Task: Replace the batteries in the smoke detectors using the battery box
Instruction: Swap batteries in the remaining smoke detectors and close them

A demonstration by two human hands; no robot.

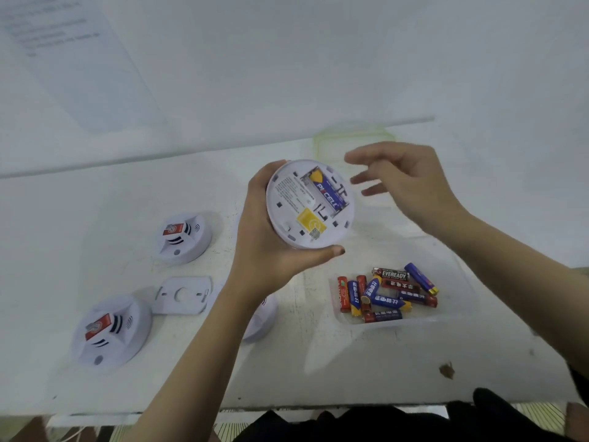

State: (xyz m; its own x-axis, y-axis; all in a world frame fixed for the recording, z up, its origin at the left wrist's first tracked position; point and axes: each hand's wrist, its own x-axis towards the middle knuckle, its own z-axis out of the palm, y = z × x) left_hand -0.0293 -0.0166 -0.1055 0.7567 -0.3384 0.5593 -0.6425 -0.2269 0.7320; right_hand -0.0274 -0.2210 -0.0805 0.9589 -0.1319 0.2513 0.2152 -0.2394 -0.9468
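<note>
Two detectors left on table; battery box right; bracket between detectors.

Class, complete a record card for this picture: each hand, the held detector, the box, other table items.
Left hand: grips detector
Right hand: open, empty, beside detector
Held detector: back side up, one battery seated and showing
Box: clear, loose batteries inside
Also on table: two detectors face up, a third partly hidden, mounting plate
</note>
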